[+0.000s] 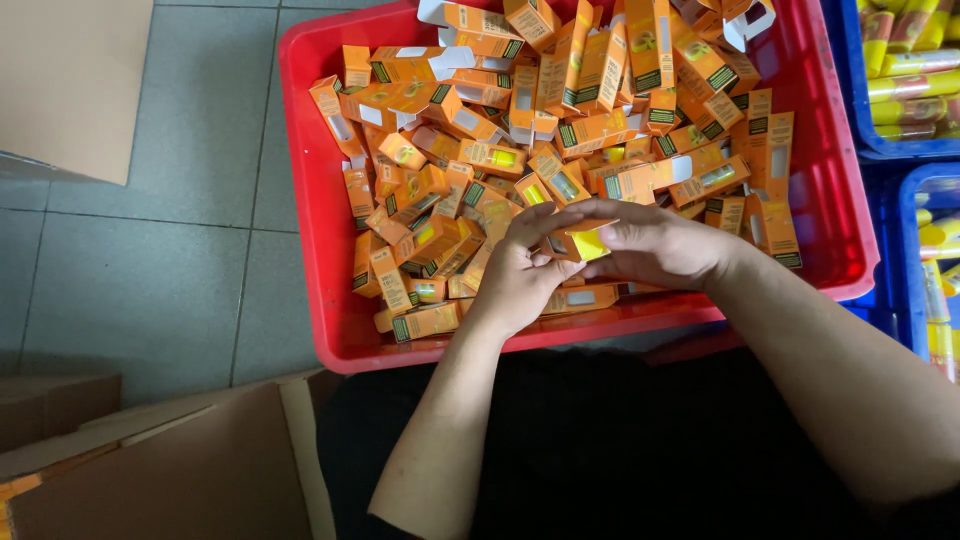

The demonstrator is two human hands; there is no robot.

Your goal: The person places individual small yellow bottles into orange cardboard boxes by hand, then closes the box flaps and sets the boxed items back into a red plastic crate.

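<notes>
1. A red plastic crate (830, 200) fills the upper centre of the frame, heaped with small orange cartons (560, 120), some with end flaps open and many showing a clear window with something yellow behind it
2. Blue crates (905, 190) stand at the right edge; the upper one holds yellow tubes (910, 70), and the lower one holds more yellow items, too cropped to tell apart
3. Brown cardboard boxes (200, 470) sit at the lower left and another cardboard sheet (70, 80) at the upper left, on a grey tiled floor (150, 270)
4. The floor left of the red crate is open; on the right the red crate's rim stands just beside the blue crates
5. The left hand (520, 270) and right hand (655, 245) meet over the near side of the red crate, above the heap
6. Between them is one orange carton (578, 240) with yellow showing at its end, each grip closed on it: left fingers at its left end, right fingers curled over its right part
</notes>
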